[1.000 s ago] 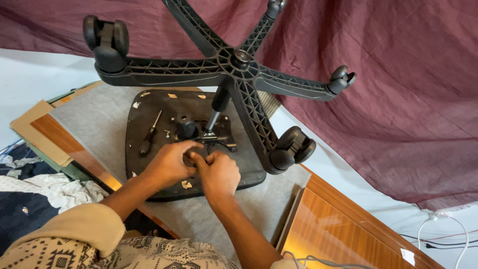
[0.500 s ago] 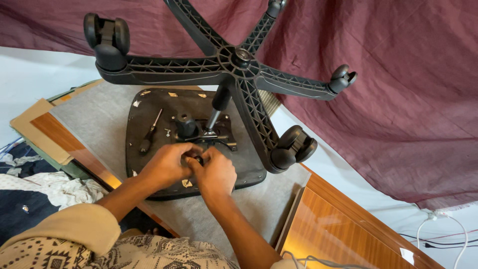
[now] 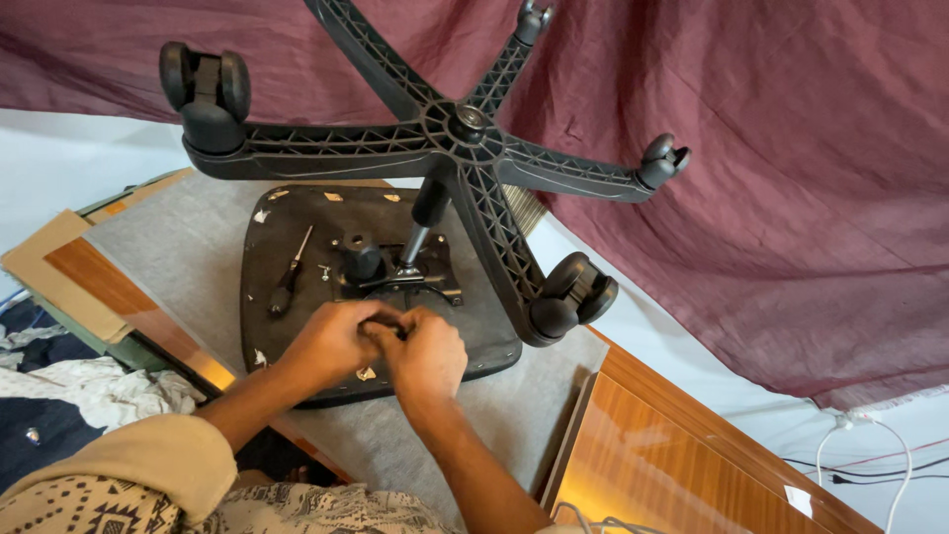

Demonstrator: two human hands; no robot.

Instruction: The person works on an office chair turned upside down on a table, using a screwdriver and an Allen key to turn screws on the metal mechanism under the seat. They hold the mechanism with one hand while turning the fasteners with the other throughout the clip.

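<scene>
Chair is upside down on the grey mat (image 3: pixel 148 257): seat pan (image 3: pixel 297 213) underside up, star base (image 3: pixel 455 148) with casters sticking up and out toward me, gas post (image 3: pixel 420 232) running from the hub down into the tilt mechanism (image 3: pixel 400 282). I've got both hands bunched at the near edge of that mechanism, toward the near edge of the seat. Left hand (image 3: pixel 336 341) is curled narrow, fingers wrapped around something small and dark at the plate edge; right hand (image 3: pixel 427 358) is closed tight beside it, thumb and knuckles touching the left. Can't tell what the part is, it's buried under the fingers; could be a knob or a fastener, no call from this view. Judgement: I'm mid-step on a fitting at the mechanism's near side, working by hand, no tool in grip. A screwdriver (image 3: pixel 289 272) lies loose on the seat toward its left edge, well apart from both hands. Round knob (image 3: pixel 361 259) on the mechanism is untouched, just beyond my fingers. Next move, as I read it, needs steady two-handed force at that one spot without rocking the base. The near caster (image 3: pixel 573 297) hangs just right of my right hand, so clearance there is tight. Wooden board (image 3: pixel 652 445) sits off the mat's right corner, out of play.
</scene>
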